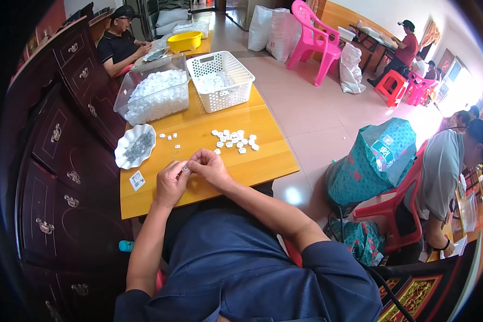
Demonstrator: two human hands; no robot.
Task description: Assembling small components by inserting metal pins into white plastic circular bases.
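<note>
Above the near part of the wooden table, my left hand (170,183) and my right hand (211,168) meet fingertip to fingertip. Both are closed in a pinch around a small white piece (185,168), mostly covered by the fingers. Beyond my right hand lies a loose cluster of small white pieces (235,140) with dark marks. Several more white pieces (169,137) are scattered farther left. A white scalloped dish (121,160) of tiny greyish pieces (139,147) stands left of my left hand, with a small printed white card (137,181) nearby.
At the table's (268,161) far end stand a clear bin (124,110) heaped with white pieces and a white perforated basket (236,96). Dark drawers (64,177) line the left. A person (121,45) sits beyond. At right are a teal bag (367,161) and another seated person (440,166).
</note>
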